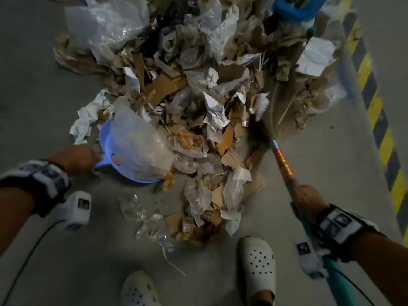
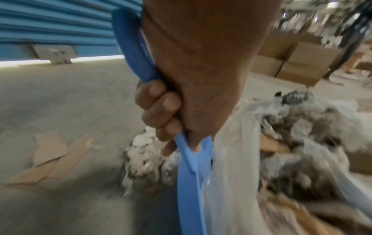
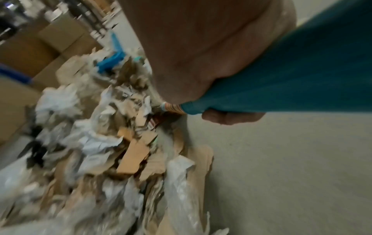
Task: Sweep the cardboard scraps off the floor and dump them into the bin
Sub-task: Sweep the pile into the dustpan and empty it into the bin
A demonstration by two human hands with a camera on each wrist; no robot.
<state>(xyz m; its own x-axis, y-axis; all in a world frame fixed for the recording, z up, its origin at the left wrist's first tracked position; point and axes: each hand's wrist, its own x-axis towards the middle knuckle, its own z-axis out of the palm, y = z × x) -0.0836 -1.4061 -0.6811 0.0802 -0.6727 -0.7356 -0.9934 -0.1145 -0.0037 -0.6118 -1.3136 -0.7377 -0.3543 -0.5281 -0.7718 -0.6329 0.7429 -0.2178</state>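
Gripping dustpan (image 1: pixel 123 160) in our left hand (image 1: pixel 74 159) and broom (image 1: pixel 281 160) in our right hand (image 1: pixel 305 200), we flank the cardboard scraps (image 1: pixel 227 138) running frame-centre, top to bottom.

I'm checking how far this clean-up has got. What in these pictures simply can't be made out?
- The bin: in no view.
- Dustpan contents: head view, a clear plastic bag covers the pan.
- Broom bristles: head view, motion blur, half buried in the scrap pile.
- Right hand fingers: right wrist view, the teal broom handle hides most.
- Left hand thumb: left wrist view, behind the hand.
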